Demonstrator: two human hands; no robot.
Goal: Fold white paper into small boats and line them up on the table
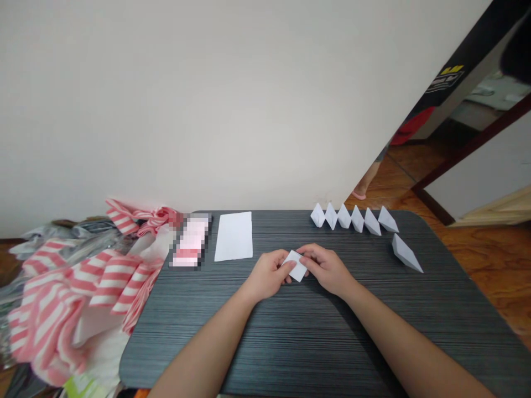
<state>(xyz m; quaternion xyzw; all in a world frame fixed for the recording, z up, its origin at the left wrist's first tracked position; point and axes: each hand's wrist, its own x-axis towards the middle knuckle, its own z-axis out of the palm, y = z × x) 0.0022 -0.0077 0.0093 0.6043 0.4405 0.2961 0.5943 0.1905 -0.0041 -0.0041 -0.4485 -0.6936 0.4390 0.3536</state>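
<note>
My left hand (269,273) and my right hand (326,268) meet at the middle of a dark striped table (290,331). Both pinch a small folded white paper piece (295,265) held just above the tabletop. The left fingers grip its left edge, the right fingers its right edge. A flat stack of white paper sheets (234,236) lies to the left behind my hands. Several folded white paper boats (352,217) stand in a row at the far right edge, with one more paper boat (405,253) lying apart, nearer to me.
A blurred pink and white object (191,241) lies next to the paper sheets. Red-and-white striped bags (83,287) pile up off the table's left side. A white wall stands behind. At the far right, a person's foot (360,193) shows on the wooden floor.
</note>
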